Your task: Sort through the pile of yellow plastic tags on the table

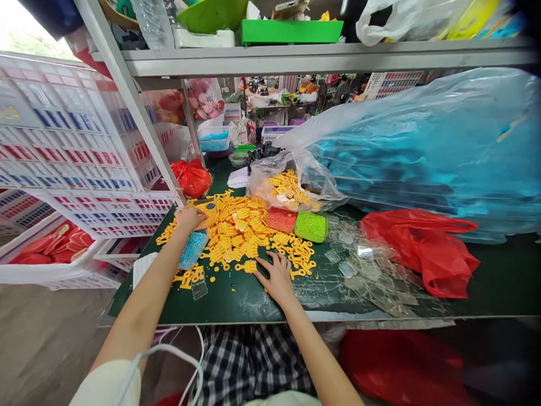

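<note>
My left hand (190, 219) reaches over the tray of small orange beads (207, 212) at the back left, its fingers drawn together; anything between the fingertips is too small to see. Below that forearm sits a clear tray of blue beads (193, 248), partly covered by the arm. My right hand (276, 276) rests low on the table with fingers spread. Its thumb and forefinger are at the right end of a flat yellow plastic piece with a ring (246, 267). A heap of similar yellow pieces (236, 225) lies between the hands.
Red beads (281, 219) and green beads (311, 226) fill containers beside the heap. Thin clear plastic pieces (372, 276) and a red bag (422, 242) lie rightward. A large bag of blue items (422, 152) stands behind. A metal shelf beam (296, 61) crosses above; crates (63, 135) are left.
</note>
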